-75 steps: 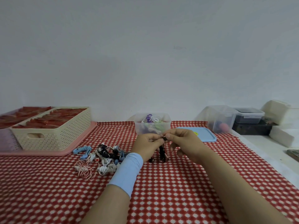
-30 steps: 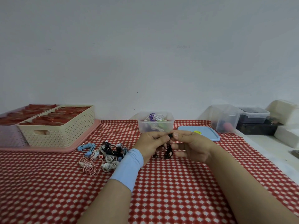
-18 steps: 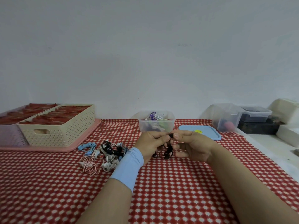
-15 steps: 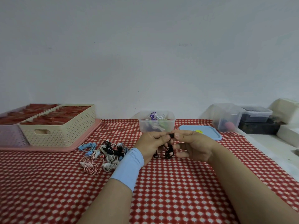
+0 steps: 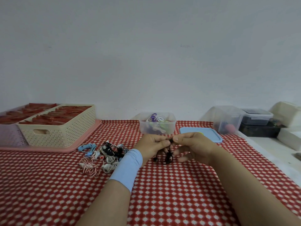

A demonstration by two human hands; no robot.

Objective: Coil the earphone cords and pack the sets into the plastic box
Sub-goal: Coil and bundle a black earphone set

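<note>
Lettering: none legible anywhere. Loose earphone sets (image 5: 104, 154), tangled, on checked surface (image 5: 179, 193) at left. Left hand (image 5: 153, 145) and right hand (image 5: 193, 145), each grip pressed together on black earphone cord (image 5: 168, 156), bundle dangling between them above surface. Plastic box (image 5: 157, 125) behind, holding coiled sets; blue lid (image 5: 210, 136) at right.

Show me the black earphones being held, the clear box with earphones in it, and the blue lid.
black earphones (image 5: 168, 156): head view, dangling coil.
clear box (image 5: 170, 128): head view, front wall.
blue lid (image 5: 210, 135): head view, flat top.
</note>
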